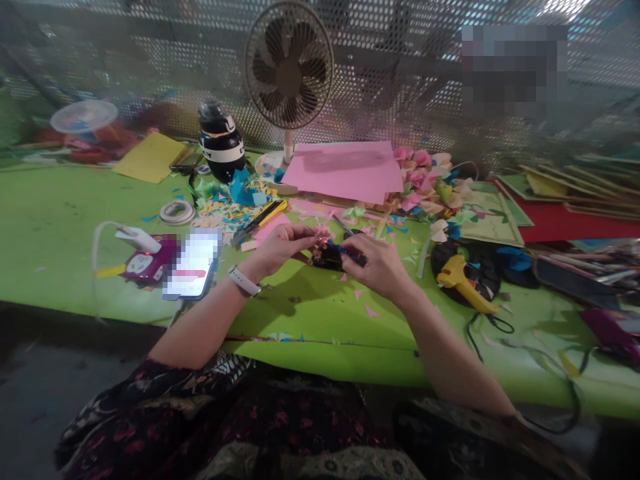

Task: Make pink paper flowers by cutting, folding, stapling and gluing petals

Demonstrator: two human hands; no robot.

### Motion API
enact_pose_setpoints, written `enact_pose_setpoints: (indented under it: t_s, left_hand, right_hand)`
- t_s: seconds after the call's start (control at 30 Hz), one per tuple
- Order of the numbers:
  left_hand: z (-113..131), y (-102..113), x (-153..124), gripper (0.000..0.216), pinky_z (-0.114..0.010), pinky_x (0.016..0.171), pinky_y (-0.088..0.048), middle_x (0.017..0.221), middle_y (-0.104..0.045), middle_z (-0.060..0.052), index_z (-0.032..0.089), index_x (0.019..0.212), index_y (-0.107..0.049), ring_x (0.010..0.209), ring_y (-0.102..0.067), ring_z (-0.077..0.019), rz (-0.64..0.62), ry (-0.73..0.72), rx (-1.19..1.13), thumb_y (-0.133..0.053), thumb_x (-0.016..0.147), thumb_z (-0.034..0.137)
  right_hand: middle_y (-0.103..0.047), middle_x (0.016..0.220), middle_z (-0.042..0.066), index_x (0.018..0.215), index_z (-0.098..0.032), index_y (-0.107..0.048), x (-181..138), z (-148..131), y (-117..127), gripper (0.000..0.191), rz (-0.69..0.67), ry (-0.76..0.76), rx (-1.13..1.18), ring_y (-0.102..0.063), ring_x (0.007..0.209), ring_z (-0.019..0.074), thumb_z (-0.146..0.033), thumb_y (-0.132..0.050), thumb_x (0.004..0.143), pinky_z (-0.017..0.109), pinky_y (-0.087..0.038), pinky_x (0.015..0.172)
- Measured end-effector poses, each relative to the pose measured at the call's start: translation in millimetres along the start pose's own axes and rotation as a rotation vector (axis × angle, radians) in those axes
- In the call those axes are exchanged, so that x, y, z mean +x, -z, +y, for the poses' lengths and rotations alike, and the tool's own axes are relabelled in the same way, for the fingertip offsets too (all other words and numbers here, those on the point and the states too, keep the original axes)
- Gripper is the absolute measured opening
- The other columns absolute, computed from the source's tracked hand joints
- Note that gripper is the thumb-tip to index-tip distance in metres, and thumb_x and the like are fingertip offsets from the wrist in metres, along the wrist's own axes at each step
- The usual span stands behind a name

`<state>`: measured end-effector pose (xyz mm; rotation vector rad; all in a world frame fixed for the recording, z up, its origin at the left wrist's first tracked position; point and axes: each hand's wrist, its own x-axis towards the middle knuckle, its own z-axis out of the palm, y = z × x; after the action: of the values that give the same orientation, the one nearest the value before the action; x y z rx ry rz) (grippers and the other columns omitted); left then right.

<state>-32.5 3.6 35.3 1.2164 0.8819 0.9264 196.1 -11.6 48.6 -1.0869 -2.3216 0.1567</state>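
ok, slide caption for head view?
Left hand and right hand hold a small pink-and-blue piece over green tabletop with coloured paper scraps.

Light-green bench [60, 233], marked with dark stains. Directly on it: a purple socket box [143, 265] at left, a yellow sheet [150, 158] behind, then a tape roll [187, 217], black bottle [223, 148], coloured paper scraps [213, 217], and a desk fan [290, 75] toward the back.

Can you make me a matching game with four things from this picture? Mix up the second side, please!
1. Fan
2. Glue gun
3. Left hand
4. Bottle

A. touching a small pink piece
B. black and white
C. standing behind a big pink sheet
D. yellow

Pairs: 1-C, 2-D, 3-A, 4-B
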Motion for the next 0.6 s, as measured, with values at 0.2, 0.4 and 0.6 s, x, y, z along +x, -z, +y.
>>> enact_pose_setpoints:
  t_s: [0.2, 0.4, 0.6]
  left_hand:
    - [0.2, -0.5, 0.1, 0.024, -0.019, 0.058, -0.052, 0.092, -0.073, -0.006, 0.015, 0.099, -0.074, 0.070, -0.065, -0.0096, 0.004, 0.000, -0.027, -0.074, 0.081, 0.030]
    - [1.6, -0.4, -1.3, 0.023, -0.019, 0.057, -0.051, 0.091, -0.073, -0.006, 0.016, 0.098, -0.075, 0.070, -0.065, -0.0096, 0.004, -0.007, -0.022, -0.074, 0.081, 0.030]
    - [4.0, -1.6, -2.4, 0.022, -0.020, 0.057, -0.052, 0.091, -0.073, -0.005, 0.017, 0.098, -0.076, 0.070, -0.065, -0.0096, -0.008, -0.025, -0.037, -0.074, 0.080, 0.029]
  right_hand:
    - [-0.070, 0.084, 0.007, 0.090, -0.018, -0.064, 0.0, 1.3, -0.9, 0.013, 0.001, 0.011, 0.016, -0.062, 0.069, 0.0170, -0.024, -0.053, 0.087, 0.030, -0.046, 0.066]
    - [-0.069, 0.083, 0.007, 0.089, -0.018, -0.064, 0.3, 1.6, 0.5, 0.012, 0.002, 0.006, 0.023, -0.062, 0.070, 0.0180, -0.024, -0.054, 0.087, 0.031, -0.047, 0.066]
    - [-0.070, 0.083, 0.007, 0.089, -0.019, -0.063, 1.2, 0.7, 1.4, 0.011, -0.002, -0.013, 0.032, -0.061, 0.070, 0.0184, -0.024, -0.053, 0.086, 0.031, -0.047, 0.066]
